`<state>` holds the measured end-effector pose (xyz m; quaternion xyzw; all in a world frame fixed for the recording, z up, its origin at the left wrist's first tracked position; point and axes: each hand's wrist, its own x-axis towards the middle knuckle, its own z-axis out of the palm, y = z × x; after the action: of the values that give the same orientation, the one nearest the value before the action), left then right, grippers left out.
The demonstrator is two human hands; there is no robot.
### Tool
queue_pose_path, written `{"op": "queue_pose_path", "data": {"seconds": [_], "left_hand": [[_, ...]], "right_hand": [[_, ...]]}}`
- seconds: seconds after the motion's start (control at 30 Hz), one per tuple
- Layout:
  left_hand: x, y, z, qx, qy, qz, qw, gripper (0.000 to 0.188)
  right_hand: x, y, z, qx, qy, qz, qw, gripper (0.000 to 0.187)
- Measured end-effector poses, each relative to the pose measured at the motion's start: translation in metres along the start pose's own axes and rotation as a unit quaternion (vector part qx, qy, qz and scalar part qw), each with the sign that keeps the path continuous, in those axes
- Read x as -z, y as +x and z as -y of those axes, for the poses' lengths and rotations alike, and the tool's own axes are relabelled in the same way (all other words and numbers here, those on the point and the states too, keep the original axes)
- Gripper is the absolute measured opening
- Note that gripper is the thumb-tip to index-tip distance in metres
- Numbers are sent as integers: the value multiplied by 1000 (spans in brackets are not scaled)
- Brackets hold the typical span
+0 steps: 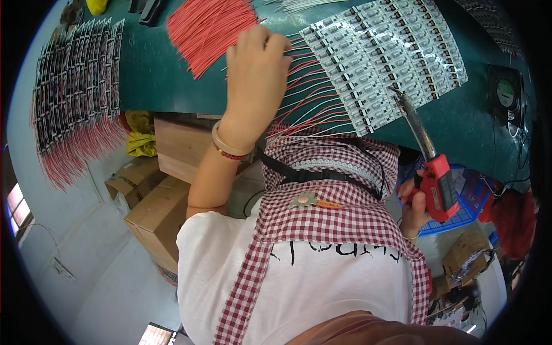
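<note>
My right hand (415, 208) grips a red soldering gun (440, 190), whose metal tip points up and left over a panel of small circuit boards (379, 63). From the panel's left edge, red and white wires (307, 86) run out toward the table's front edge. My left hand (257, 80) is bent at the wrist between these wires and a large pile of red wires (210, 31). Its fingers are curled down at the ends of the panel's wires. The back of the hand hides what the fingertips hold.
The green table (155, 80) carries finished-looking wired boards (77, 86) hanging over its left edge. White wires (299, 4) lie at the back. A small black fan (506, 92) stands at right. Cardboard boxes (158, 215) and a blue basket (460, 215) sit below.
</note>
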<state>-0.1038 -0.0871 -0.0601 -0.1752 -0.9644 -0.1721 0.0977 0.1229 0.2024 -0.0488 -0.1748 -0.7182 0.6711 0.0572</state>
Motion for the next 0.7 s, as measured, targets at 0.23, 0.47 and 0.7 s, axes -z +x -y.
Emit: {"op": "queue_pose_path", "data": {"seconds": [0.23, 0.47, 0.7], "left_hand": [[-11, -2, -4, -37, -10, 71, 997, 9], [2, -10, -3, -19, 17, -9, 1000, 9], [9, -49, -68, -80, -207, 83, 971, 12]], "right_hand": [[-1, 0, 2, 16, 11, 2, 1000, 59], [2, -5, -1, -3, 15, -1, 1000, 59], [27, -34, -22, -80, 58, 84, 992, 64]]}}
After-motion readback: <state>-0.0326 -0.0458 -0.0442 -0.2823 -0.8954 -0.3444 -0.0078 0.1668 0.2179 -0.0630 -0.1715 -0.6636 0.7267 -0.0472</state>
